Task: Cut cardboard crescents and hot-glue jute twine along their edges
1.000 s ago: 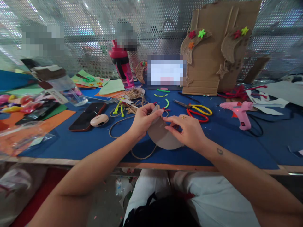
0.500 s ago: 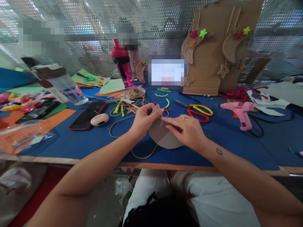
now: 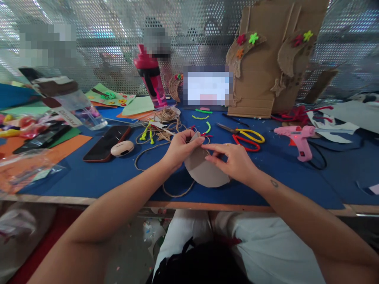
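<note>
A curved piece of brown cardboard [image 3: 204, 171] lies on the blue table [image 3: 97, 177] in front of me. My left hand [image 3: 179, 148] is closed in a pinch on its upper tip, together with a strand of jute twine [image 3: 148, 152] that loops across the table and under the cardboard. My right hand [image 3: 233, 161] rests on the cardboard's right side, its fingers pressed together at the same tip; I cannot make out anything else between them.
Red and yellow scissors [image 3: 245, 139] and a pink glue gun [image 3: 296, 136] lie to the right. A phone [image 3: 106, 142] and a small beige case [image 3: 122, 148] lie to the left. A pink bottle [image 3: 149, 79], a decorated cardboard sheet [image 3: 266, 75], coloured papers and green pipe-cleaner bits sit behind.
My hands stay at the cardboard's tip. The fingers of my right hand have shifted slightly along the edge; the view has tilted a little.
</note>
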A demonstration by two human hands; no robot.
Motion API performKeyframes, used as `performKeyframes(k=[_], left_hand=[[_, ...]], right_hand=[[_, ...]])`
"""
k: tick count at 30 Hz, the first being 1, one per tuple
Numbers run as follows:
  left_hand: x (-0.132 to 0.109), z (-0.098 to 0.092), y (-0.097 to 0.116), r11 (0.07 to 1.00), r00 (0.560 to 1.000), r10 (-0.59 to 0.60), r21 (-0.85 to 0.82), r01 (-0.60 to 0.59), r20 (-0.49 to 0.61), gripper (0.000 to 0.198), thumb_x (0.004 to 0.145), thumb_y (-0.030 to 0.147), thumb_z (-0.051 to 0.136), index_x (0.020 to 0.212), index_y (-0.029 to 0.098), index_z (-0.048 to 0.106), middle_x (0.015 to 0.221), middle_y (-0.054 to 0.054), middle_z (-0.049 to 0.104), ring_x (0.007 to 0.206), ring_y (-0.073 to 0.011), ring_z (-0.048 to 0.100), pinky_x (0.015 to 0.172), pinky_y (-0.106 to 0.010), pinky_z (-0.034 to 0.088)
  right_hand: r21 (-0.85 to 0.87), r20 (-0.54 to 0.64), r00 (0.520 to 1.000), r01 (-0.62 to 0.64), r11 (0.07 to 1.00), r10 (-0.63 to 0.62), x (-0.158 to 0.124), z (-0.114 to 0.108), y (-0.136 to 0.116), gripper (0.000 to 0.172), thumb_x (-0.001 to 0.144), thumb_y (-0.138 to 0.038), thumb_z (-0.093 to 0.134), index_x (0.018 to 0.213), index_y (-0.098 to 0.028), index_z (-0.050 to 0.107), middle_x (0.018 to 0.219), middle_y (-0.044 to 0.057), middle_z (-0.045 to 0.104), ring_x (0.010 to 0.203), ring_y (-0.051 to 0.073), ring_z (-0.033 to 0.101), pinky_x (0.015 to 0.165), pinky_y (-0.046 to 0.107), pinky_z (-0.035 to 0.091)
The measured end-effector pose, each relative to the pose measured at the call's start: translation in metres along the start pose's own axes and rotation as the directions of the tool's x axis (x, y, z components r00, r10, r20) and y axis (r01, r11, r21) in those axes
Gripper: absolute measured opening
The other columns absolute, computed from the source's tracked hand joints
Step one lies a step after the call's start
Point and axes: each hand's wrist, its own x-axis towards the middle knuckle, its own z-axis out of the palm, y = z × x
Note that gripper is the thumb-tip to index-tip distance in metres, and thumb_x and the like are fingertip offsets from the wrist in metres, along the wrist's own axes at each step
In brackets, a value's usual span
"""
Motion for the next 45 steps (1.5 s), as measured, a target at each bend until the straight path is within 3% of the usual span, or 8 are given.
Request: performKeyframes(k=[5,9,17,21,25,30,37,45], left_hand=[[0.008,-0.014,0.021,0.989,0.982,0.116,-0.073,-0.128,-0.15,0.028,0.063,0.03,0.074,0.06,0.017,0.049,0.052,0.005,0.05,0.042,-0.0054,0.045,0.038,-0.016,0.032],[0.018,-0.028,0.034,0.959,0.942,0.193,-0.152,-0.241,-0.273,0.026,0.062,0.025,0.073,0.058,0.017,0.049,0.052,0.005,0.051,0.042,-0.0056,0.047,0.039,-0.017,0.037],[0.031,-0.049,0.032,0.94,0.891,0.285,-0.078,-0.331,-0.353,0.027,0.062,0.031,0.073,0.058,0.018,0.049,0.056,0.004,0.054,0.047,-0.0052,0.047,0.044,-0.017,0.038],[0.032,-0.042,0.015,0.983,0.99,0.115,0.15,-0.102,-0.084,0.031,0.065,0.042,0.068,0.062,0.018,0.048,0.055,0.004,0.05,0.046,-0.0074,0.047,0.044,-0.019,0.035],[0.022,-0.013,-0.006,0.949,0.983,-0.029,0.315,-0.03,0.181,0.035,0.063,0.044,0.069,0.058,0.017,0.047,0.05,0.005,0.046,0.044,-0.0075,0.042,0.042,-0.02,0.029],[0.013,0.012,-0.017,0.867,0.954,-0.028,0.482,-0.125,0.298,0.033,0.068,0.044,0.064,0.058,0.016,0.051,0.05,0.005,0.042,0.047,-0.0074,0.038,0.047,-0.021,0.025],[0.014,0.014,-0.022,0.66,0.936,0.065,0.689,-0.3,0.346,0.022,0.075,0.033,0.061,0.063,0.017,0.054,0.054,0.004,0.046,0.052,-0.0097,0.038,0.053,-0.024,0.024],[0.007,0.016,-0.028,0.466,0.907,0.169,0.78,-0.418,0.386,0.014,0.081,0.031,0.058,0.076,0.018,0.057,0.08,-0.004,0.054,0.081,-0.021,0.052,0.078,-0.035,0.04]], right_hand=[[0.371,0.002,0.994,-0.106,0.923,0.113,0.01,-0.027,0.016,0.053,0.091,-0.055,0.038,0.124,-0.017,0.054,0.096,0.008,0.068,0.084,0.015,0.063,0.071,0.026,0.047],[0.504,0.366,0.93,-0.237,0.831,0.043,0.01,-0.022,0.028,0.071,0.075,-0.069,0.052,0.121,-0.016,0.054,0.102,0.008,0.065,0.061,0.008,0.053,0.054,0.021,0.042],[0.518,0.659,0.746,-0.359,0.777,-0.094,0.001,-0.009,-0.008,0.033,0.088,-0.04,0.052,0.08,-0.011,0.065,0.089,0.009,0.068,0.076,0.011,0.058,0.061,0.02,0.044],[0.466,0.805,0.567,-0.422,0.778,-0.175,-0.017,-0.034,-0.02,0.033,0.09,-0.04,0.049,0.091,-0.01,0.064,0.077,0.006,0.068,0.067,0.009,0.057,0.057,0.018,0.042],[0.347,0.853,0.508,-0.379,0.858,-0.12,-0.038,-0.053,-0.019,0.036,0.091,-0.041,0.047,0.098,-0.01,0.065,0.074,0.005,0.068,0.059,0.006,0.051,0.055,0.017,0.037],[0.212,0.816,0.577,-0.358,0.909,0.036,-0.054,-0.065,-0.01,0.034,0.088,-0.044,0.051,0.101,-0.015,0.065,0.079,0.002,0.068,0.065,0.009,0.056,0.056,0.019,0.037],[-0.15,0.351,0.934,-0.018,0.989,0.07,-0.041,-0.04,0.006,0.028,0.091,-0.038,0.047,0.102,-0.018,0.063,0.1,0.007,0.065,0.09,0.018,0.058,0.081,0.033,0.044],[-0.27,0.224,0.945,0.296,0.916,-0.239,-0.036,-0.001,0.024,0.039,0.092,-0.036,0.043,0.111,-0.01,0.064,0.111,0.012,0.065,0.097,0.024,0.051,0.085,0.04,0.05]])
